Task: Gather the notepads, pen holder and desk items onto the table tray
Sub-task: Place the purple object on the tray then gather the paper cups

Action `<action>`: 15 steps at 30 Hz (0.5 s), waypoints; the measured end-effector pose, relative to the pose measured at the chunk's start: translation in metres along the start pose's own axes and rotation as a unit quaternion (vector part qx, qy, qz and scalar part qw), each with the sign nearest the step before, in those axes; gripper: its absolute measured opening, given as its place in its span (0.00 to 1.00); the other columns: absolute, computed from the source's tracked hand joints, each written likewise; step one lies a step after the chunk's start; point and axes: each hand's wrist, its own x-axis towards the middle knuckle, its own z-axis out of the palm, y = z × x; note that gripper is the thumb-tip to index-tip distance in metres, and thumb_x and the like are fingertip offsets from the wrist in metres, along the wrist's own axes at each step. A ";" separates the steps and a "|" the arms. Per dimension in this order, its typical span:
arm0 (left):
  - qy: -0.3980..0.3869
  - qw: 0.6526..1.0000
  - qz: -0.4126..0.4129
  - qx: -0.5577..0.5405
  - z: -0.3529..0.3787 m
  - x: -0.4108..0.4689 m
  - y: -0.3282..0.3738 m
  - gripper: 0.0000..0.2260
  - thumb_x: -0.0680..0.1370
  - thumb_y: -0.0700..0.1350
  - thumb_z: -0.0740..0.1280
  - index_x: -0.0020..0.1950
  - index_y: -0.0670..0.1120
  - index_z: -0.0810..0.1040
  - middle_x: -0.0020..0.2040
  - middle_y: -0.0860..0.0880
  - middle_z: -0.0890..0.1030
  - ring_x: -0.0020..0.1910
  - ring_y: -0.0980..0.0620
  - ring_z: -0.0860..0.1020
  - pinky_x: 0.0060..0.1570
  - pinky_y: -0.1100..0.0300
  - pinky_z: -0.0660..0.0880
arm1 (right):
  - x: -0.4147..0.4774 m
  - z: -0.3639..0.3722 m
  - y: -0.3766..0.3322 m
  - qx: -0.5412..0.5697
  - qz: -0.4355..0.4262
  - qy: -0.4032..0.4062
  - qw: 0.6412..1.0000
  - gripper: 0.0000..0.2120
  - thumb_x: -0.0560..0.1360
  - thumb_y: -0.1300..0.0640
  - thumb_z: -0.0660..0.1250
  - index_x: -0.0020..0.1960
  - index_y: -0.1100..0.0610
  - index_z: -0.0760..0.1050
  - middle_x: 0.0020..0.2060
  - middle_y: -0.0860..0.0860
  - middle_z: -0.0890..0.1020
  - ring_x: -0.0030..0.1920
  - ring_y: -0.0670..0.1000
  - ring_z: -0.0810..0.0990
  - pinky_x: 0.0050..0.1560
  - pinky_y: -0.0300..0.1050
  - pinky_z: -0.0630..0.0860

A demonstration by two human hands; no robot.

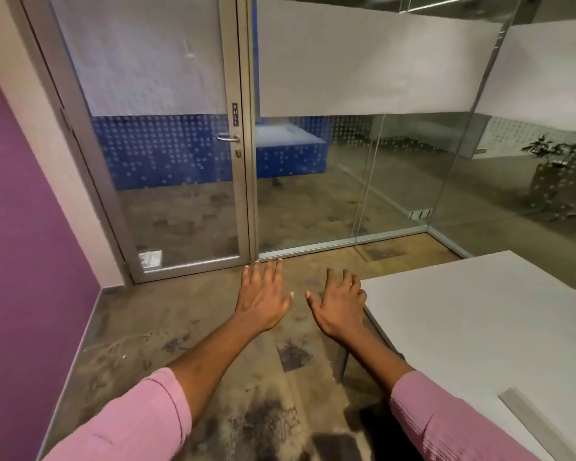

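Both my arms, in pink sleeves, reach forward over the carpeted floor. My left hand [262, 294] is flat with fingers spread and holds nothing. My right hand [338, 304] is also spread and holds nothing; its fingers hover by the near left corner of a white table [479, 314]. No notepads, pen holder or tray show in this view. A grey metal strip [526, 410] lies in the table top near my right sleeve.
A glass door [167, 161] with a metal handle [228, 138] and a PULL sign stands ahead, shut. Glass partitions [363, 161] run to the right. A purple wall [24, 244] bounds the left. Patterned carpet [180, 327] covers the floor between door and table.
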 end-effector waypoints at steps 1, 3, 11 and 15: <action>-0.004 1.000 -0.001 0.004 0.005 0.014 -0.011 0.34 0.78 0.62 0.49 0.78 0.44 0.46 0.78 0.42 0.54 0.76 0.39 0.54 0.73 0.41 0.49 | 0.017 0.008 -0.007 0.000 -0.007 0.002 1.000 0.38 0.72 0.31 0.49 0.73 0.54 0.59 0.70 0.62 0.65 0.70 0.64 0.61 0.65 0.62 0.64; -0.011 1.000 -0.009 0.008 0.016 0.045 -0.031 0.34 0.78 0.63 0.49 0.78 0.45 0.46 0.78 0.42 0.54 0.76 0.39 0.54 0.73 0.40 0.49 | 0.053 0.024 -0.018 0.002 -0.014 0.005 1.000 0.38 0.72 0.30 0.49 0.73 0.54 0.60 0.69 0.61 0.65 0.69 0.63 0.61 0.64 0.61 0.65; -0.027 0.999 -0.014 0.014 0.041 0.178 -0.094 0.34 0.78 0.63 0.50 0.78 0.45 0.49 0.78 0.42 0.55 0.75 0.37 0.56 0.72 0.39 0.52 | 0.200 0.078 -0.051 -0.015 -0.024 -0.018 0.999 0.39 0.72 0.30 0.48 0.73 0.56 0.60 0.69 0.62 0.66 0.69 0.64 0.61 0.65 0.63 0.64; -0.027 1.000 -0.007 0.008 0.052 0.242 -0.121 0.33 0.78 0.63 0.50 0.77 0.45 0.50 0.78 0.43 0.55 0.75 0.37 0.57 0.72 0.39 0.52 | 0.265 0.100 -0.067 -0.033 -0.027 -0.021 0.999 0.39 0.72 0.31 0.50 0.73 0.56 0.61 0.68 0.62 0.67 0.68 0.64 0.62 0.62 0.62 0.65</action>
